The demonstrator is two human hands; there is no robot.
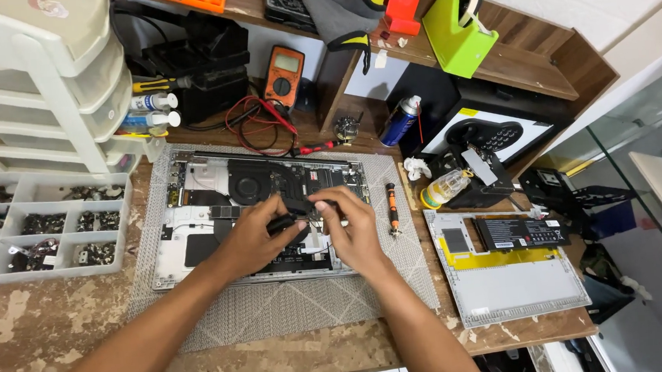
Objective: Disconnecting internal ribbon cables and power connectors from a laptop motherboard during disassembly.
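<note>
An opened laptop chassis (193,219) lies on a grey woven mat (277,306), its fan and boards exposed. Over the middle of the chassis, my left hand (253,238) is closed on a small black part or tool handle (281,224). My right hand (353,227) pinches a thin dark tool (324,205) just beside it, fingertips nearly touching the left hand. What lies under both hands is hidden.
A black-and-orange screwdriver (392,205) lies on the mat's right side. The laptop's bottom cover (508,274) with a battery (521,232) sits at right. A screw organiser tray (38,222) is at left, a multimeter (284,76) with red leads behind, and a spray can (402,120).
</note>
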